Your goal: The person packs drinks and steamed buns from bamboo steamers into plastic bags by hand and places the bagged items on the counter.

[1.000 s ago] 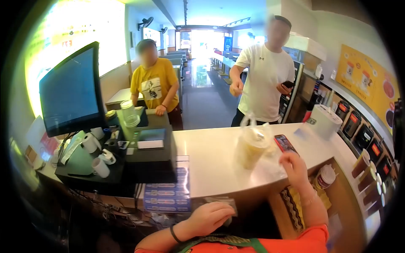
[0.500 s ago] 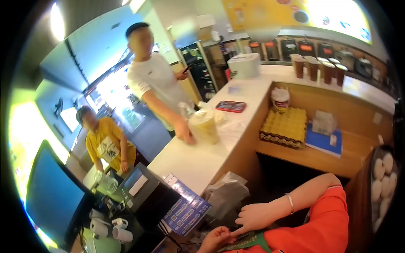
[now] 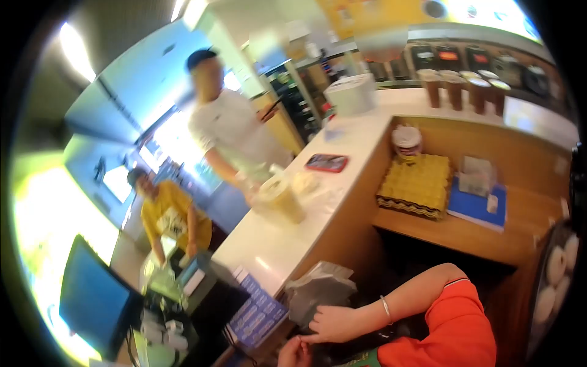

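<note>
My right hand [image 3: 335, 323], with a bracelet at the wrist and a red sleeve, reaches across my body low in the view. Its fingers are bent, and its fingertips meet my left hand [image 3: 295, 353]. The left fingers are curled and pressed together at the bottom edge; anything small between the two hands is hidden. Just beyond the right hand are grey plastic bags [image 3: 321, 292], hanging by the counter's inner side. Part of a green apron [image 3: 365, 358] shows below my right forearm. A blue printed sheet [image 3: 254, 312] is left of the hands.
A white counter [image 3: 251, 248] carries a large pale-yellow drink cup [image 3: 282, 200], a red-edged phone [image 3: 326, 163] and dark drinks [image 3: 455, 92]. Egg trays [image 3: 416, 183] and a blue folder [image 3: 480, 205] lie on the lower shelf. A monitor [image 3: 95, 296] stands left. Two people are across the counter.
My view has shifted, so the monitor and people sit lower in it. My hands stay together. The white-shirted person's hand appears slightly farther from the yellow drink cup.
</note>
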Demonstrator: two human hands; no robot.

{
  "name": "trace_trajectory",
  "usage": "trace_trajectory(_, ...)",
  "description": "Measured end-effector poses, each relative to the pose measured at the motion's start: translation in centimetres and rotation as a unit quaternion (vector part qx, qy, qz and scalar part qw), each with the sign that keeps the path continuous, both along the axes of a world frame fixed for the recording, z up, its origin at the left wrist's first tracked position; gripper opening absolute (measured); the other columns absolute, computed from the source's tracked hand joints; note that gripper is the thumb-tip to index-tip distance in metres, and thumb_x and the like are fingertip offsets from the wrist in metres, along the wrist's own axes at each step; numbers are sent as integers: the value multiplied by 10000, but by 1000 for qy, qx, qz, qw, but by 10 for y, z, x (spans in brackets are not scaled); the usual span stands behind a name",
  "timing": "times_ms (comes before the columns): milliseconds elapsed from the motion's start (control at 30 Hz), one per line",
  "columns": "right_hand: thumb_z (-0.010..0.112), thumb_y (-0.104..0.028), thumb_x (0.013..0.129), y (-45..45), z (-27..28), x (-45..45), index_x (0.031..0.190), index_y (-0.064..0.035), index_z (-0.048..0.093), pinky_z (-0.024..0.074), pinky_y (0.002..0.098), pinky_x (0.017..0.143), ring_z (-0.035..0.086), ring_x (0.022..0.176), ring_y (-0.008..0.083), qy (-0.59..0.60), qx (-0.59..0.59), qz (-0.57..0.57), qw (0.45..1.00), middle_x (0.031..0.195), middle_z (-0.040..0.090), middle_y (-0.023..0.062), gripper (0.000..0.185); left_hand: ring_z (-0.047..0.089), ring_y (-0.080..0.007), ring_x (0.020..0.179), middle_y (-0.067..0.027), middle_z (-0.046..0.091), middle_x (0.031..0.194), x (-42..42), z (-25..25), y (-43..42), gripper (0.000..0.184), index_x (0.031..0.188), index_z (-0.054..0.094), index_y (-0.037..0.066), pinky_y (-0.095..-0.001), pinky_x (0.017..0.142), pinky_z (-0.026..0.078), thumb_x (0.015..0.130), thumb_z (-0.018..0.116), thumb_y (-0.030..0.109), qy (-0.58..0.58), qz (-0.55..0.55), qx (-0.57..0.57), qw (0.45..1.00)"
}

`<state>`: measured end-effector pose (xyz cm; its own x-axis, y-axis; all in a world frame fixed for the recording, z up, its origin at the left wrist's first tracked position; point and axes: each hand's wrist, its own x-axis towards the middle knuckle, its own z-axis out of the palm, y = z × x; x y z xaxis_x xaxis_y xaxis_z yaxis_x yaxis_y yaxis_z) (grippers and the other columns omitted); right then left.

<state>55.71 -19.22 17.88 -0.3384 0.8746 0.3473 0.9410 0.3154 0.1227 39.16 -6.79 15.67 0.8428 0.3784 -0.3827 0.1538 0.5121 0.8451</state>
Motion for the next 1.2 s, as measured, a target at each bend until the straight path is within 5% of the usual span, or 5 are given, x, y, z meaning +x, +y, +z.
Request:
trace_trajectory(267, 479, -151, 753, 65, 61, 2, 1092, -70, 523, 428, 329, 653, 542, 724, 224, 56, -2, 123, 991, 763, 539, 67, 351, 416, -131, 606, -11, 465, 676, -28, 0, -2, 162, 860, 483, 37, -243, 559, 380, 874, 485, 198, -217, 167, -224, 935)
trace_trajectory(467, 528, -61, 717, 203, 79, 79, 1131, 12, 460, 394, 396, 867, 442, 1048, 359, 79, 61, -156, 983, 1093, 480, 218, 426, 486, -116, 588, -42, 545, 688, -73, -21, 7, 128, 855, 502, 55, -230, 542, 406, 886, 486, 178, -250, 161, -113, 948)
trace_trajectory(833, 377, -150, 863, 300, 72, 150, 1260, -26, 364, 291, 404, 997, 244, 1244, 385, 341, 17, -681, 648, 1351, 244, 215, 416, 582, -140, 705, -70, 600, 806, -125, -42, 31, 137, 950, 519, 67, -256, 634, 491, 868, 520, 178, -236, 100, -135, 957)
trace_trajectory(1067, 396, -123, 824, 288, 50, 176, 1080, -5, 543, 358, 390, 934, 382, 1144, 351, 170, -15, -562, 809, 1212, 439, 195, 318, 560, -190, 697, -101, 595, 820, -107, -38, 24, 146, 897, 506, 64, -285, 643, 469, 824, 588, 160, -292, 107, -130, 942)
trace_trajectory(1200, 364, -148, 851, 287, 38, 198, 1201, 4, 438, 298, 396, 990, 296, 1226, 367, 117, 106, -634, 757, 1331, 301, 199, 388, 547, -204, 674, -126, 595, 821, -84, -41, 18, 149, 869, 500, 63, -291, 620, 458, 808, 607, 147, -232, 40, -112, 965)
